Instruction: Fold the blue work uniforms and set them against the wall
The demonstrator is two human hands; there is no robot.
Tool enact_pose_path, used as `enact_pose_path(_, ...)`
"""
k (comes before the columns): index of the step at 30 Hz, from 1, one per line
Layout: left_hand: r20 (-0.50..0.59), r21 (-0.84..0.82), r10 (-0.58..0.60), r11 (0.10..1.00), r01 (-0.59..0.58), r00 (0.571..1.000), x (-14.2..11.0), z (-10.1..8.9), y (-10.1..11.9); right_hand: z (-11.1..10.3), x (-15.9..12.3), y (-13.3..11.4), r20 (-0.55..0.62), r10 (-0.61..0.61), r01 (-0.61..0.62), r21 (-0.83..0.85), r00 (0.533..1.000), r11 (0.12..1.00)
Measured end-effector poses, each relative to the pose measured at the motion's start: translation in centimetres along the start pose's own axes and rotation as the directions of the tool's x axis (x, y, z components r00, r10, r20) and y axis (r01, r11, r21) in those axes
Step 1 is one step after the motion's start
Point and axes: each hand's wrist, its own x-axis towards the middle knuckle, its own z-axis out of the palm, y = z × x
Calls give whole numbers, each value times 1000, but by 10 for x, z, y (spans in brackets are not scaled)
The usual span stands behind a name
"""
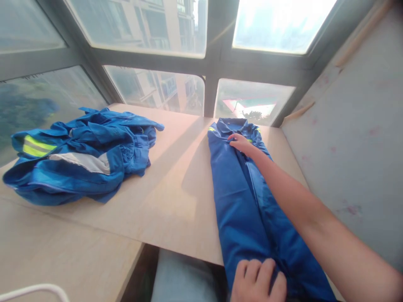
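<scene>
A long blue work coverall lies stretched out on the right of the tabletop, its collar at the far end by the window. Yellow reflective strips show at its shoulders. My right hand reaches across to the chest just below the collar, fingers closed on the cloth of the front opening. Close to me, at the bottom edge of the view, my left hand has its fingers curled over the leg end of the coverall. The thumb and palm side of that hand are hidden.
Another blue work garment lies crumpled on the left, with a yellow-and-silver band and a white patch. Windows edge the pale tabletop. A wall rises on the right. A white curved tube shows bottom left.
</scene>
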Motion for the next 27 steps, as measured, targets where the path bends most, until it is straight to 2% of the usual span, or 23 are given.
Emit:
enact_pose_path(2, 124, 41, 94, 994, -100, 988, -4, 14, -3, 1, -15, 24, -65, 29, -38, -157, 997, 987)
enact_pose_path(4, 154, 32, 119, 992, -125, 981, -10, 17, -10, 7, -29, 35, -108, 12, -32, -194, 994, 981)
enact_pose_path(6, 158, 17, 111, 993, -115, 981, -15, 12, -17, 14, -41, 34, -152, -93, 55, -240, 984, 969)
enact_pose_path(8, 169, 22, 106, 994, -111, 980, -18, 3, -22, 21, -49, 25, -167, -249, 196, -282, 954, 939)
enact_pose_path(9, 179, 28, 106, 993, -113, 978, -19, 0, -24, 25, -51, 21, -155, -314, 260, -294, 937, 920)
enact_pose_path(11, 204, 30, 116, 992, -125, 972, -20, -5, -27, 35, -56, 15, -101, -357, 314, -300, 929, 901)
enact_pose_path(14, 237, 24, 124, 991, -134, 964, -20, -6, -30, 53, -59, 17, -25, -285, 261, -331, 958, 907)
enact_pose_path(17, 278, 11, 97, 995, -104, 956, -19, -5, -33, 65, -60, 22, -26, -244, 220, -352, 969, 910)
enact_pose_path(22, 335, -41, 90, 996, -81, 938, -18, -1, -43, 66, -67, 20, -65, -210, 178, -321, 976, 930)
enact_pose_path(27, 373, -56, 69, 997, -52, 925, -23, 4, -47, 66, -95, 18, -41, -167, 150, -278, 985, 949)
